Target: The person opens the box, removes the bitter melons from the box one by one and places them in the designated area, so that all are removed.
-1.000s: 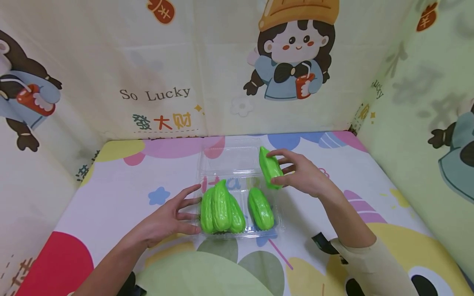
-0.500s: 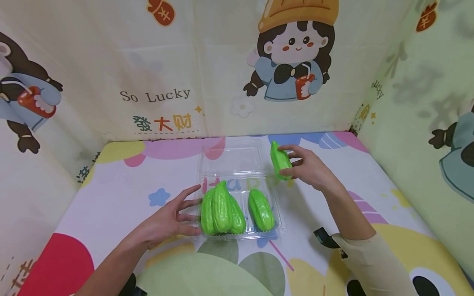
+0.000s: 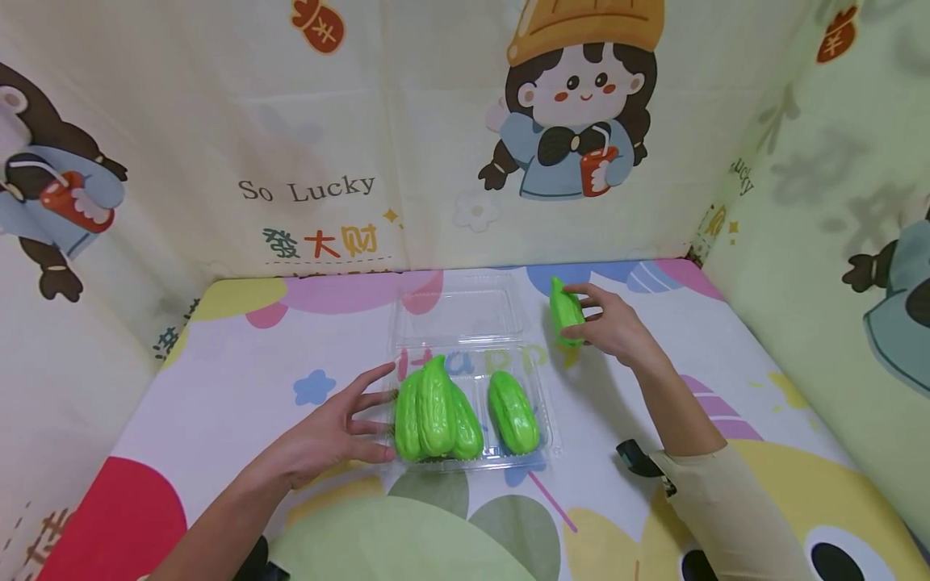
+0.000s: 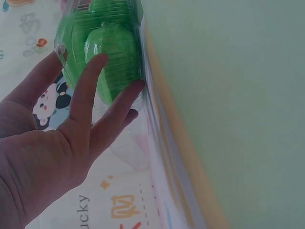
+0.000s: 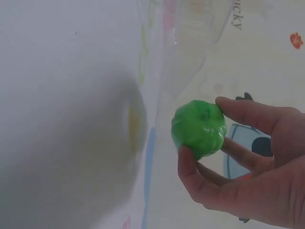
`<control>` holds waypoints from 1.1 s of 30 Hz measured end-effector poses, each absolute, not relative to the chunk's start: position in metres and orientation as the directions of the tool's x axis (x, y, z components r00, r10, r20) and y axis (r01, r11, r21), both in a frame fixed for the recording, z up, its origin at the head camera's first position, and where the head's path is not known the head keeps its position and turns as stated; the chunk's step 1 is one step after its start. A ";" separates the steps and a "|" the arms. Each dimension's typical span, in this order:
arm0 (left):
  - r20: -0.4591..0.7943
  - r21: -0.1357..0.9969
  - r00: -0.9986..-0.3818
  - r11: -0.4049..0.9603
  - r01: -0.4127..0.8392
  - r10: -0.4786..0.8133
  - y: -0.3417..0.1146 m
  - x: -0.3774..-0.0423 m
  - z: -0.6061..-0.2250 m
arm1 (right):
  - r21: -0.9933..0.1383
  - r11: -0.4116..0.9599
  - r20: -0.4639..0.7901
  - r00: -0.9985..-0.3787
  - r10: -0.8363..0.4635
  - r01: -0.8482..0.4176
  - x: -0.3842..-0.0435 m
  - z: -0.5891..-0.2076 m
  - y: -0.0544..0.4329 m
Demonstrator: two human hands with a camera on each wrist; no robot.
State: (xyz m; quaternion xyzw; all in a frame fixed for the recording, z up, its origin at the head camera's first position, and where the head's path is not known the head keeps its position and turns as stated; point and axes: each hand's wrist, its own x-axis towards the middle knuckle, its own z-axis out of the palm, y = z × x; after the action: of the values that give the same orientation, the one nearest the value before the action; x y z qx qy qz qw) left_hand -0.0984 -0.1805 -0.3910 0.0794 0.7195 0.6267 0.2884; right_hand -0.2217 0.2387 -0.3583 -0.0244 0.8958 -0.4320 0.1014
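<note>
My right hand (image 3: pixel 610 324) pinches a glossy green, ridged bitter melon (image 3: pixel 565 311) between thumb and fingertips. In the right wrist view, the bitter melon (image 5: pixel 199 128) shows its rounded, lobed end, held above the table with a shadow beside it. A clear plastic clamshell box (image 3: pixel 548 436) lies before me, its lid (image 3: pixel 459 316) folded back. Inside, several more melons (image 3: pixel 436 407) lean together on the left, and a single melon (image 3: pixel 513 411) lies on the right. Fingers spread, my left hand (image 3: pixel 330 432) rests against the box's left side; the left wrist view shows fingertips (image 4: pixel 101 59) at its wall.
A colourful printed cloth (image 3: pixel 240 387) covers the table. Fabric walls with cartoon prints (image 3: pixel 581 121) rise at the back and both sides. A pale green rounded shape (image 3: pixel 392 537) is at the front edge.
My right hand has carried the bitter melon rightward and away from me, from beside the box's right edge to the table area beyond it. The left hand has stayed at the box.
</note>
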 end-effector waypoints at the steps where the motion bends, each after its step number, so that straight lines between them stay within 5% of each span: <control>1: -0.312 0.949 -0.821 0.200 -0.244 0.478 -0.180 -0.098 -0.391 | -0.774 0.632 -0.159 -0.979 -0.128 0.043 -0.223 -0.360 0.240; 33: -0.318 0.947 -0.820 0.203 -0.249 0.476 -0.182 -0.099 -0.392 | -0.685 0.729 -0.150 -0.977 -0.151 -0.008 -0.234 -0.384 0.238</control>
State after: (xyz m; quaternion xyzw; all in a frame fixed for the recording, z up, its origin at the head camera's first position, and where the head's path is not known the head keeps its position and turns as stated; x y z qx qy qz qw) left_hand -0.0990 -0.1821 -0.3920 0.0788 0.7196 0.6263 0.2895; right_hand -0.2337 0.2379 -0.3843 -0.0431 0.9245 -0.3658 0.0981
